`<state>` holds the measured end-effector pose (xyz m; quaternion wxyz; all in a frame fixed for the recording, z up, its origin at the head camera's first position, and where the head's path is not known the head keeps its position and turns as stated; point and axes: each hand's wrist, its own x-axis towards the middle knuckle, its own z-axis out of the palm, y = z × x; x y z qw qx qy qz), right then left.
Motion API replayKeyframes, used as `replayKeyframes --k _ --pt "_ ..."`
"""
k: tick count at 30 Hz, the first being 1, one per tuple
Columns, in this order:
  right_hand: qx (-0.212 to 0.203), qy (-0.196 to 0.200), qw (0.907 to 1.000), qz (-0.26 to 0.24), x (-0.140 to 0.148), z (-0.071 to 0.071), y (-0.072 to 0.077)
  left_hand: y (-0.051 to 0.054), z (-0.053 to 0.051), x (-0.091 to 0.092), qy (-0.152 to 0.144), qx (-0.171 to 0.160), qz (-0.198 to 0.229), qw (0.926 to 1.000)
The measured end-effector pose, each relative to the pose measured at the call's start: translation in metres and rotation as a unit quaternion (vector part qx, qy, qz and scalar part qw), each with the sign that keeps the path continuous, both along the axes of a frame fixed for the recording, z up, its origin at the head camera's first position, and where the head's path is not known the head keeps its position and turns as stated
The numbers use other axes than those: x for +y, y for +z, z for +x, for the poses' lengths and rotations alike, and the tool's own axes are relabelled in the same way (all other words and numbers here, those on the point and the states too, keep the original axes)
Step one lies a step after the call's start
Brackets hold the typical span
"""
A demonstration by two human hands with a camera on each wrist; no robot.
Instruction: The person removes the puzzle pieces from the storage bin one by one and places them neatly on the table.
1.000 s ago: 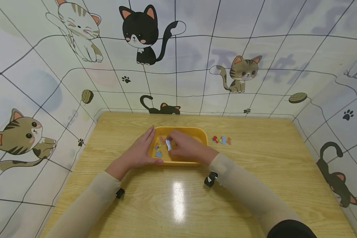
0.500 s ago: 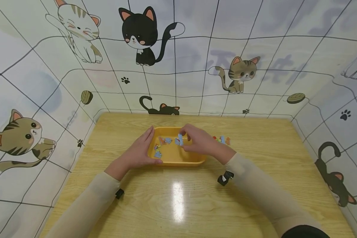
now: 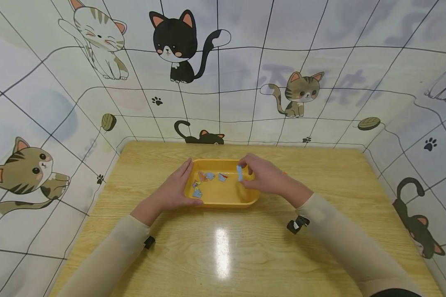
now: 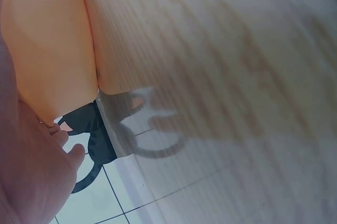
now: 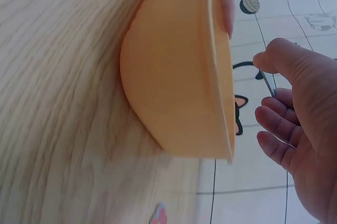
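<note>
The right hand (image 3: 262, 175) pinches a light-blue piece (image 3: 239, 173) above the yellow tray (image 3: 223, 205), its print hard to make out; the left hand (image 3: 174, 185) steadies the tray, fingers straight. Seemingly a carrying step, calling for an unbroken pinch.
</note>
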<state>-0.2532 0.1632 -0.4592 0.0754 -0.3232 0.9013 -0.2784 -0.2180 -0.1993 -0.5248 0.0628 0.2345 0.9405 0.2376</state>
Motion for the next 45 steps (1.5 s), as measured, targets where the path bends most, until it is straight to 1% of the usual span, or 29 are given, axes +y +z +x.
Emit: replayKeyframes --k 10,17,22,27,31,38,42,45 --pt "0.010 -0.015 0.9998 -0.008 0.030 0.000 0.004 -0.001 0.001 -0.002 0.001 -0.002 0.000 1.0000" --pt "0.024 -0.024 0.9993 -0.015 0.053 0.002 0.005 -0.001 0.001 -0.001 0.007 -0.010 -0.001 0.9999" --pt "0.030 -0.038 0.9985 -0.026 0.072 0.002 -0.001 -0.001 0.001 -0.001 0.006 -0.008 0.000 0.9999" --pt "0.023 -0.056 0.9978 -0.026 0.089 0.002 -0.009 0.000 0.001 -0.001 0.004 -0.007 -0.001 1.0000" --pt "0.020 -0.067 0.9975 -0.015 0.102 0.003 -0.014 0.000 0.001 -0.001 0.003 -0.005 -0.002 1.0000" --pt "0.035 -0.089 0.9954 0.015 0.126 0.003 -0.017 -0.002 -0.001 0.000 0.011 -0.010 -0.006 0.9999" --pt "0.037 -0.097 0.9943 0.022 0.136 0.002 -0.020 -0.002 -0.001 0.000 0.011 -0.010 -0.005 0.9999" --pt "0.027 -0.104 0.9938 0.028 0.144 0.000 -0.023 -0.003 0.000 0.000 0.012 -0.010 -0.005 0.9999"
